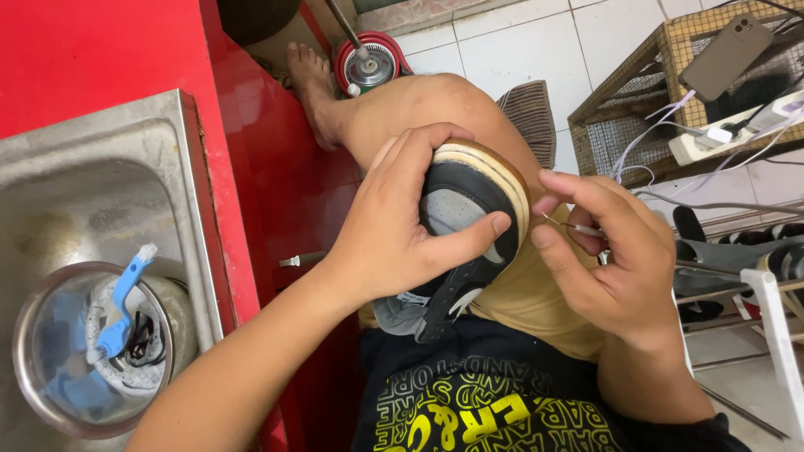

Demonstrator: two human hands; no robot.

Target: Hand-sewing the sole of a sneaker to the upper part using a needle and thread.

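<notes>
While the left hand [394, 226] grips a black-and-white sneaker [465, 226], the right hand [607, 251] pinches a needle [569, 224].

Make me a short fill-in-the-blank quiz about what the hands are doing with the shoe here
1. The left hand grips a black and white ____ against the knee.
2. The right hand pinches a thin ____ at the sole edge.
3. A blue ____ lies in the metal bowl in the sink.

Missing words: shoe; needle; brush
</notes>
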